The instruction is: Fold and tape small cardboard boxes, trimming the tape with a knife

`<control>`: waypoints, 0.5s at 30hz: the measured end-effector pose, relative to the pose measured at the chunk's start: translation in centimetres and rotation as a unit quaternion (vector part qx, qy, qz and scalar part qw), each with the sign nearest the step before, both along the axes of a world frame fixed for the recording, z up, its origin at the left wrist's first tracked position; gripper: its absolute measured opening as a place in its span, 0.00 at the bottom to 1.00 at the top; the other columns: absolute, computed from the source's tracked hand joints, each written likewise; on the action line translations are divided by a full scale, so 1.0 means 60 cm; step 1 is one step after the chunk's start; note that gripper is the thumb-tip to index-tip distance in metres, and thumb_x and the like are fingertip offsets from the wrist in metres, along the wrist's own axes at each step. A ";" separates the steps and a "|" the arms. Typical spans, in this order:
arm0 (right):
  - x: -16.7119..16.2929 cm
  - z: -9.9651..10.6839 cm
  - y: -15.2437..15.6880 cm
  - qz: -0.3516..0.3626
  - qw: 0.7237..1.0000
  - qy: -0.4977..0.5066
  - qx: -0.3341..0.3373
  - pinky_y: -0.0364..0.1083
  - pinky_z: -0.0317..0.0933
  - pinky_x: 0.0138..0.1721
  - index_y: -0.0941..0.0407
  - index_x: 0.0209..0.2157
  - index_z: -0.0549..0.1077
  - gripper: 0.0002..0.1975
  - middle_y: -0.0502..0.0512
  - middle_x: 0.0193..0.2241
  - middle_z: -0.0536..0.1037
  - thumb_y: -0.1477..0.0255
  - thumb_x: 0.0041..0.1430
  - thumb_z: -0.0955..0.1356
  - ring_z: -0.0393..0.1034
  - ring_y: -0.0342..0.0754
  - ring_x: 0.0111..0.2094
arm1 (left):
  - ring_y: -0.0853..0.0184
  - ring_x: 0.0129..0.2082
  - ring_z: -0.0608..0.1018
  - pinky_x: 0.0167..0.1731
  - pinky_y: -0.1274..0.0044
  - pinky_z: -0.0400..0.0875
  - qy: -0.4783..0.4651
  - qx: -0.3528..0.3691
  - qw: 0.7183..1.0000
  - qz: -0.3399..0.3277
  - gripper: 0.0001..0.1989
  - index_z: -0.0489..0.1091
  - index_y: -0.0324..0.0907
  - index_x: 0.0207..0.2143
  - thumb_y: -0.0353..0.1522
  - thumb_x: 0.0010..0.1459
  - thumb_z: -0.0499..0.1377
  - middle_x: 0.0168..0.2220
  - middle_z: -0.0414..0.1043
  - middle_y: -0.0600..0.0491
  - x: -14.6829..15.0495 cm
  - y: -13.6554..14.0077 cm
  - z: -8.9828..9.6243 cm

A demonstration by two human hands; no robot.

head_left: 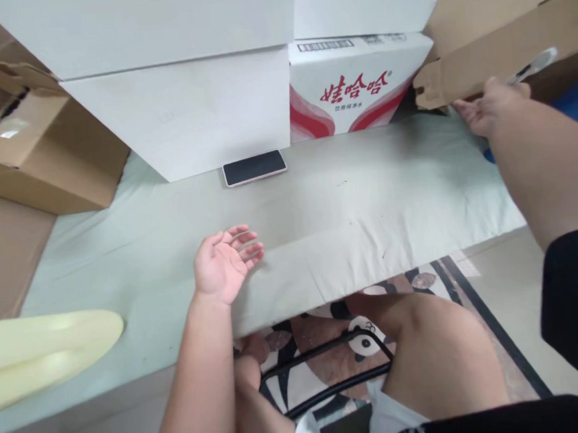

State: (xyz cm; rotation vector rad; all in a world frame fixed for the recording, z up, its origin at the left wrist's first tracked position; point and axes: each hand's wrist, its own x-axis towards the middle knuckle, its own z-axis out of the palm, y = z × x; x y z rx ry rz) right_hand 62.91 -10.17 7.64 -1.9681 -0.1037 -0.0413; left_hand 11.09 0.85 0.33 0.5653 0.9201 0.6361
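Observation:
My left hand rests palm up over the pale green cloth, its fingers apart and slightly curled, with nothing in it. At the far right, my right hand reaches in front of an open cardboard box. A slim tool with a pale, rounded end sticks out past the knuckles, and the fingers appear closed round its middle. Its exact kind is unclear. The black-screened phone lies beyond my left hand, close to the white boxes.
White cartons stand stacked at the back, one with red lettering. Brown cardboard boxes occupy the left. A pale yellow, smooth object lies at the left front. Below the cloth-covered table are my legs and a panda-patterned mat.

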 end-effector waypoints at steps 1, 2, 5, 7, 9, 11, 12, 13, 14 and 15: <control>-0.002 0.000 -0.001 -0.014 0.999 0.034 0.003 0.40 0.58 0.26 0.50 0.26 0.46 0.16 0.71 0.45 0.78 0.79 0.68 0.51 0.82 0.44 0.42 | 0.61 0.27 0.80 0.32 0.68 0.79 -0.003 0.003 1.000 -0.002 0.14 0.74 0.37 0.34 0.37 0.49 0.56 0.31 0.76 0.47 -0.001 0.002 -0.001; -0.007 -0.001 -0.005 -0.020 0.998 0.061 0.007 0.40 0.58 0.26 0.51 0.26 0.48 0.15 0.73 0.45 0.79 0.78 0.68 0.53 0.82 0.46 0.43 | 0.61 0.27 0.80 0.32 0.68 0.79 -0.007 0.006 1.000 -0.002 0.14 0.74 0.37 0.34 0.37 0.49 0.57 0.31 0.76 0.47 -0.003 0.003 -0.001; -0.025 -0.013 -0.024 -0.005 0.997 0.079 0.005 0.40 0.62 0.28 0.53 0.28 0.55 0.13 0.73 0.43 0.80 0.78 0.69 0.57 0.82 0.42 0.41 | 0.62 0.28 0.79 0.32 0.69 0.79 -0.016 0.016 1.000 0.000 0.14 0.73 0.38 0.34 0.38 0.48 0.57 0.31 0.76 0.47 -0.011 0.005 -0.004; -0.036 -0.020 -0.036 -0.004 0.997 0.083 -0.002 0.41 0.63 0.29 0.54 0.29 0.57 0.13 0.72 0.43 0.79 0.79 0.69 0.58 0.81 0.39 0.37 | 0.62 0.28 0.79 0.32 0.69 0.78 -0.020 0.018 1.000 0.000 0.13 0.73 0.38 0.33 0.38 0.49 0.57 0.31 0.76 0.48 -0.016 0.003 -0.004; -0.046 -0.025 -0.046 -0.003 0.996 0.086 -0.013 0.41 0.64 0.29 0.54 0.30 0.58 0.12 0.70 0.41 0.79 0.80 0.69 0.57 0.79 0.36 0.32 | 0.62 0.28 0.78 0.32 0.69 0.78 -0.022 0.019 1.000 0.000 0.13 0.73 0.39 0.33 0.38 0.49 0.57 0.31 0.76 0.48 -0.022 0.000 -0.004; -0.060 -0.032 -0.055 0.009 0.996 0.088 -0.025 0.42 0.65 0.30 0.54 0.30 0.60 0.12 0.64 0.36 0.79 0.80 0.69 0.57 0.76 0.35 0.27 | 0.62 0.28 0.78 0.33 0.69 0.77 -0.023 0.022 0.999 0.003 0.14 0.73 0.39 0.33 0.38 0.49 0.57 0.31 0.75 0.48 -0.026 -0.003 -0.002; -0.070 -0.036 -0.059 0.022 0.995 0.088 -0.032 0.43 0.65 0.30 0.54 0.31 0.60 0.12 0.60 0.32 0.78 0.80 0.69 0.58 0.74 0.35 0.25 | 0.62 0.28 0.78 0.33 0.69 0.77 -0.023 0.024 0.999 0.007 0.14 0.73 0.39 0.33 0.38 0.49 0.57 0.31 0.75 0.48 -0.028 -0.005 -0.002; -0.082 -0.042 -0.064 0.042 0.995 0.087 -0.037 0.43 0.65 0.29 0.54 0.32 0.60 0.11 0.56 0.29 0.76 0.81 0.68 0.58 0.73 0.36 0.23 | 0.62 0.28 0.78 0.33 0.69 0.77 -0.024 0.026 0.999 0.012 0.14 0.73 0.39 0.33 0.38 0.49 0.57 0.31 0.75 0.48 -0.029 -0.006 0.000; -0.098 -0.049 -0.070 0.074 0.993 0.080 -0.041 0.43 0.64 0.28 0.53 0.32 0.61 0.10 0.53 0.26 0.75 0.80 0.68 0.59 0.72 0.37 0.21 | 0.63 0.28 0.78 0.32 0.69 0.77 -0.025 0.028 0.999 0.017 0.14 0.73 0.39 0.33 0.38 0.49 0.57 0.31 0.75 0.48 -0.030 -0.007 0.001; -0.118 -0.058 -0.077 0.108 0.990 0.075 -0.043 0.43 0.63 0.27 0.53 0.33 0.61 0.09 0.51 0.24 0.74 0.80 0.68 0.60 0.71 0.38 0.19 | 0.63 0.28 0.78 0.32 0.70 0.77 -0.027 0.029 0.999 0.022 0.13 0.73 0.39 0.33 0.38 0.49 0.57 0.31 0.75 0.48 -0.030 -0.008 0.002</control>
